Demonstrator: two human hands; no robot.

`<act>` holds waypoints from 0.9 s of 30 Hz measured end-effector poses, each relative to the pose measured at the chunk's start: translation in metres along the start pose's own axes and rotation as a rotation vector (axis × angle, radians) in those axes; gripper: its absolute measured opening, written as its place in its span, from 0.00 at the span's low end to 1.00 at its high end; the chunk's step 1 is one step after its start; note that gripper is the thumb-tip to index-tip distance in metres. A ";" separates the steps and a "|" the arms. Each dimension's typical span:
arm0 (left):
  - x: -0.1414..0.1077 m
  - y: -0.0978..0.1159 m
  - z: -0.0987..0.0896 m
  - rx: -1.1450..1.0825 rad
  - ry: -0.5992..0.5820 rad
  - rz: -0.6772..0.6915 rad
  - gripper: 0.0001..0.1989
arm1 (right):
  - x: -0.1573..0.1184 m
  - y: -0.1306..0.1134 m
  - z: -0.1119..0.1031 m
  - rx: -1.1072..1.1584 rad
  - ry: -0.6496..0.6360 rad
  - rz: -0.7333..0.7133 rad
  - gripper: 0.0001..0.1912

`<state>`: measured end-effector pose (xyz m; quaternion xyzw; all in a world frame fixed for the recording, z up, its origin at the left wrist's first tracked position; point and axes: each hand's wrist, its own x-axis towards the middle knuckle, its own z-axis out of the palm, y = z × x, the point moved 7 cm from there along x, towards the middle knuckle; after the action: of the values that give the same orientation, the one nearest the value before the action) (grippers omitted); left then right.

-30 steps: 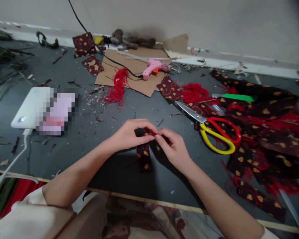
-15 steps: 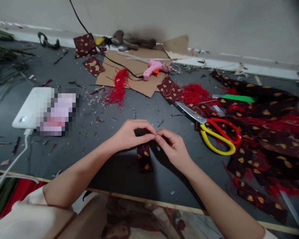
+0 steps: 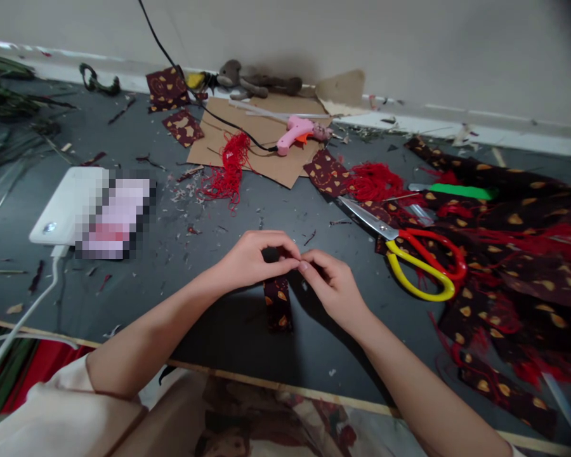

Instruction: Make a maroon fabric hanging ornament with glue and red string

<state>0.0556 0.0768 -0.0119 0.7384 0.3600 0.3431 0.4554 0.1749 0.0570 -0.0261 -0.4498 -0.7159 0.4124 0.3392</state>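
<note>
My left hand (image 3: 253, 259) and my right hand (image 3: 332, 282) meet above the table, fingertips pinched together and touching. Whatever sits in the two pinches is too small to make out. Just under my left hand a dark maroon fabric strip (image 3: 278, 306) with gold leaf-like marks shows; its upper end is hidden by the fingers, so I cannot tell whether it is held. To the right of my right hand lie scissors (image 3: 421, 260) with one red and one yellow handle, resting partly on patterned fabric (image 3: 528, 216).
A pink glue gun (image 3: 295, 134) with a black cord rests on cardboard (image 3: 261, 158). Red thread (image 3: 231, 168) lies beside it. At left are a white power bank (image 3: 66, 206) with its cable and a blurred phone (image 3: 118, 216). A green-handled tool (image 3: 464, 191) lies among the fabric. Scraps litter the table.
The whole view has shifted very slightly, so things sit a little farther right. Both hands keep the same pinch, and nothing on the table has visibly moved.
</note>
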 end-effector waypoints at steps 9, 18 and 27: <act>0.000 -0.005 0.003 0.005 -0.024 -0.079 0.09 | 0.000 -0.003 -0.001 -0.041 0.020 -0.045 0.08; 0.000 -0.006 0.000 0.015 0.010 -0.070 0.05 | -0.001 -0.003 -0.004 -0.108 0.064 -0.063 0.08; -0.001 -0.010 0.003 -0.041 -0.014 -0.093 0.02 | 0.000 -0.002 -0.003 -0.083 0.052 -0.045 0.09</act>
<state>0.0553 0.0783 -0.0223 0.7139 0.3836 0.3236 0.4882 0.1770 0.0575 -0.0232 -0.4580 -0.7331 0.3628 0.3480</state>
